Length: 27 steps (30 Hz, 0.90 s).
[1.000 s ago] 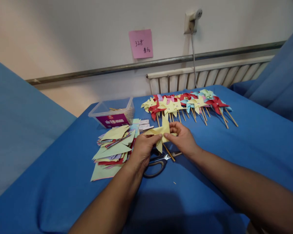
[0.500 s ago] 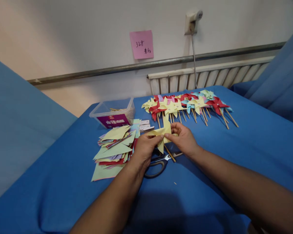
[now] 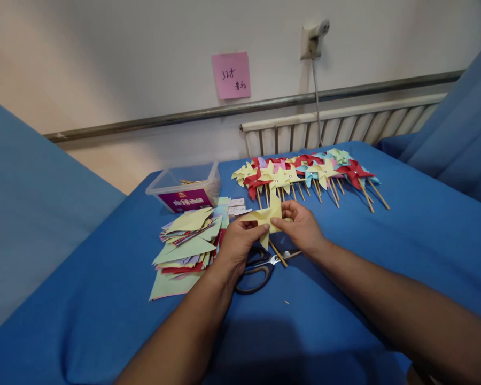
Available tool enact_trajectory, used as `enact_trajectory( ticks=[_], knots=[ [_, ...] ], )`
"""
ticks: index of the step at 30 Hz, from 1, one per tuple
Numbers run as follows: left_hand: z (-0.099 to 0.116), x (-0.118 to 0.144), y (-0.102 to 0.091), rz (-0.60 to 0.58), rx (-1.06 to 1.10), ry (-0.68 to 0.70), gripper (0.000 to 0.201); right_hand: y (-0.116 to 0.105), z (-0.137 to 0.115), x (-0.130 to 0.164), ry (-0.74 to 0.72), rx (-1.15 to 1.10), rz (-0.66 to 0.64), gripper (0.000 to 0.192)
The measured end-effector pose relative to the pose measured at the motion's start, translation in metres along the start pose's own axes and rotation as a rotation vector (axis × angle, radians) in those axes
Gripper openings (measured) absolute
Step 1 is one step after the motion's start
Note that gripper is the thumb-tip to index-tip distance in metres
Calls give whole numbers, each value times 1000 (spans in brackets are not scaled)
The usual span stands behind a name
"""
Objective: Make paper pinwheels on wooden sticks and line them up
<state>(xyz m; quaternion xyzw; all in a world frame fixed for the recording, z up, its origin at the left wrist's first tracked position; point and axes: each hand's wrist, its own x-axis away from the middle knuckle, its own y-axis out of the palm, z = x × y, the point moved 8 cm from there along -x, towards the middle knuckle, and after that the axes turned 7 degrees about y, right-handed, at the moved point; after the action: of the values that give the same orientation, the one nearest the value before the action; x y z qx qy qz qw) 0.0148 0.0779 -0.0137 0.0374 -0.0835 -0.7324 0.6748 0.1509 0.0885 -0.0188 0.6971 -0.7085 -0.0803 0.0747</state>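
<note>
Between both hands is a yellow paper pinwheel, its blades folded in toward the middle. My left hand pinches its left side, with the thumb near the centre. On the other side my right hand grips the paper, thumb pressed close to the centre. A thin wooden stick slants down from below the pinwheel. Scissors with dark handles lie on the table beneath the hands, partly covered by the stick and the left hand.
Piled coloured paper lies left of my hands, before a clear plastic box with sticks in it. Small white boxes stand behind the left hand. Several pinwheels on sticks lie along the back of the blue-covered table.
The view has shifted slightly. My left thumb has slipped a little down from the pinwheel's centre, while the right thumb stays pressed there. Both hands still hold the paper.
</note>
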Motion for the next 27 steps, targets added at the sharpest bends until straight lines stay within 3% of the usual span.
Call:
enact_trajectory(
  ticks=[18, 23, 27],
  knots=[
    [1, -1, -8, 45, -129, 2, 23, 5, -6, 3, -27, 52, -61, 32],
    [15, -2, -18, 145, 46, 93, 23, -10, -13, -1, -92, 37, 31, 32],
    [32, -1, -23, 200, 251, 158, 28, -19, -2, -11, -49, -5, 103, 28]
  ],
)
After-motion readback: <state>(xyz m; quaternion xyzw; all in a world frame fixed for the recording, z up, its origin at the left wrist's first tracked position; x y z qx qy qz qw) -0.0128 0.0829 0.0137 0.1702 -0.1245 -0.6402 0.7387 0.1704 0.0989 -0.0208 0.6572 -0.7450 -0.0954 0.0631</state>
